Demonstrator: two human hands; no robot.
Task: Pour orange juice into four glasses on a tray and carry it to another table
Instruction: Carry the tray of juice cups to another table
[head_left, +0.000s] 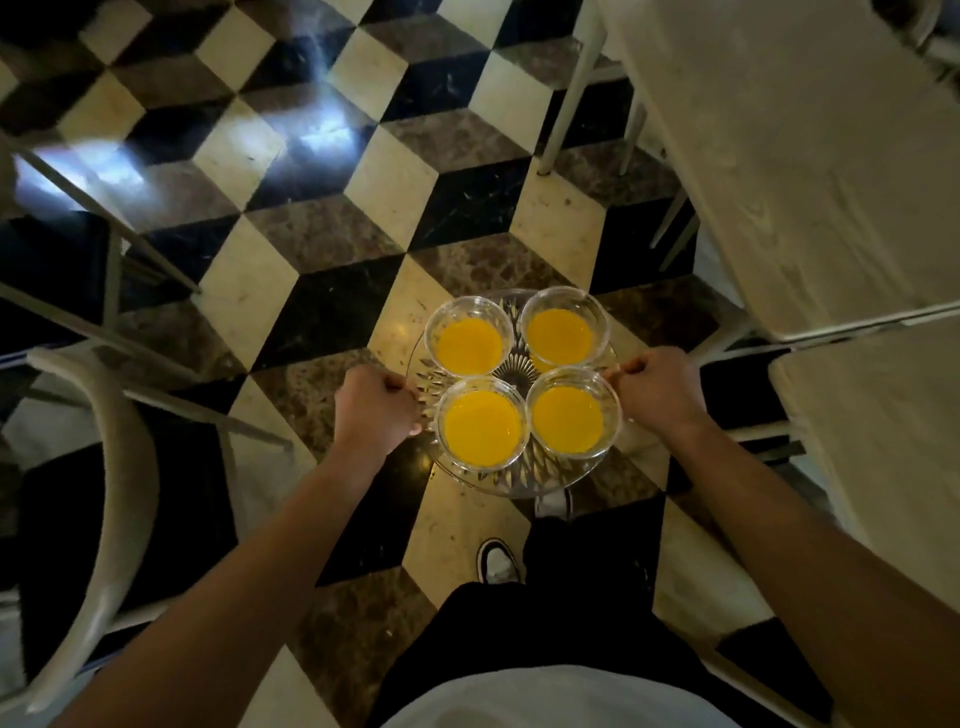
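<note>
A round cut-glass tray carries four clear glasses of orange juice. The left hand and right hand curl around the tray's opposite rims, above the checkered marble floor.

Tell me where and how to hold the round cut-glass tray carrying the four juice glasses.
Grip the round cut-glass tray at its bare rim, from opposite sides, level. The four clear glasses of orange juice crowd its middle, leaving only the edge free. The left hand and right hand do just this, fingers curled at the left and right edges, which probably keeps it balanced.
</note>
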